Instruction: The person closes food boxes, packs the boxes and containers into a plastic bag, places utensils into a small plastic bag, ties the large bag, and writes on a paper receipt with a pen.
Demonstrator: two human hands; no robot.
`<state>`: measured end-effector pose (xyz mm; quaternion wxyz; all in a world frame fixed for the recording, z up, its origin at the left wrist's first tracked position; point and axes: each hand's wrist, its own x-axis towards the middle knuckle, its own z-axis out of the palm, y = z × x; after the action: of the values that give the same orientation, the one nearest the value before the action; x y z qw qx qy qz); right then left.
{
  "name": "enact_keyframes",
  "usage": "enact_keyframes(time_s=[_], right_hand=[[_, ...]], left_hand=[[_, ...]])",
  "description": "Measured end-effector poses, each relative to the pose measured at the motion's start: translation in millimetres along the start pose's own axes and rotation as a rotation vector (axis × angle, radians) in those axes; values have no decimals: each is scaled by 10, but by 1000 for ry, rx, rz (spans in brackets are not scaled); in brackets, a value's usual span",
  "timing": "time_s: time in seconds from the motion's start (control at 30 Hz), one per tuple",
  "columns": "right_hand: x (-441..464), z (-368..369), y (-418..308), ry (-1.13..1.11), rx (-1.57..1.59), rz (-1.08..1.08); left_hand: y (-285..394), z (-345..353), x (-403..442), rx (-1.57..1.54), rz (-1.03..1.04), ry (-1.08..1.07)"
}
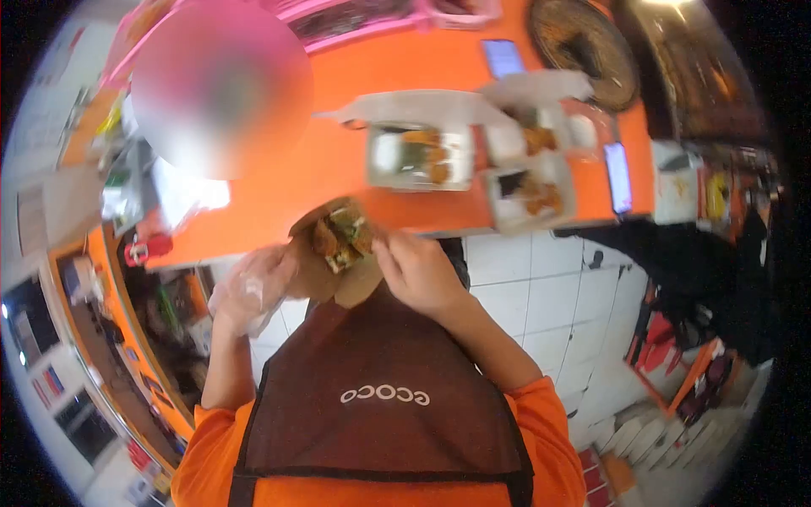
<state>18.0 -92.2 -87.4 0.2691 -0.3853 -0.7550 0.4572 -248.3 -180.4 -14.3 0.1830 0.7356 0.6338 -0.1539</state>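
Observation:
My left hand, in a clear plastic glove, grips the left side of an open brown cardboard food box. On the opposite side, the fingers of my right hand, which looks ungloved, close on the box's edge. The box is just in front of my dark brown apron, at the near edge of the orange table. Inside it lie browned food pieces with green and white bits on them; blur hides their exact kind.
Beyond my hands stand open food boxes: one with white, green and orange food, and another to its right. A phone lies at the right, a second phone farther back. A round dark tray and pink baskets are behind.

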Motion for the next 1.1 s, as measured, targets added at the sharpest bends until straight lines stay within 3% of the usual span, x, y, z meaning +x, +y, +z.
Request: enact_keyframes(time_s=[0.03,0.1,0.17,0.2,0.3,0.33,0.43,0.47,0.53,0.57,0.67,0.7,0.77,0.87,0.9,0.97,1.0,1.1], right_hand=[[130,282,68,-48,-21,21],[397,829,319,-113,-38,91],[547,1278,688,-198,-57,278],[502,1322,584,-134,-86,230],[610,1378,405,39,-175,106],[652,1411,460,33,-204,112],[762,1484,309,96,-228,55],[776,1499,243,118,-221,32],[759,1575,428,69,-196,199],[779,1589,533,56,-186,275],[877,1438,152,53,-304,194],[838,1483,226,15,-286,269],[882,1551,466,-40,-259,400],[799,1522,322,134,-61,237],[669,1502,376,127,62,291],[459,1441,652,123,302,379],[400,1489,730,125,208,289],[346,1656,774,136,-18,93]], left_hand=[[-245,186,-71,-13,102,176],[-543,550,26,4,88,437],[-900,1096,651,-1194,-634,-307],[-907,1130,466,-1021,-415,-109],[-950,775,439,-1314,-397,103],[-1063,848,532,-1488,-522,-84],[-1171,874,496,-1386,-314,-56],[-1216,799,541,-1361,-359,-60],[-1195,610,501,-1326,-468,-112],[-1268,1147,584,-1599,-353,-8],[-1149,627,375,-1654,-450,10],[-1200,669,427,-1648,-505,-82],[-1288,849,470,-1423,-438,-21],[-1568,1069,521,-1517,-427,-7],[-1617,1128,476,-1625,-451,-36],[-1696,997,461,-1128,-329,110],[-1722,902,453,-879,-266,182],[-1636,982,534,-775,85,422]])
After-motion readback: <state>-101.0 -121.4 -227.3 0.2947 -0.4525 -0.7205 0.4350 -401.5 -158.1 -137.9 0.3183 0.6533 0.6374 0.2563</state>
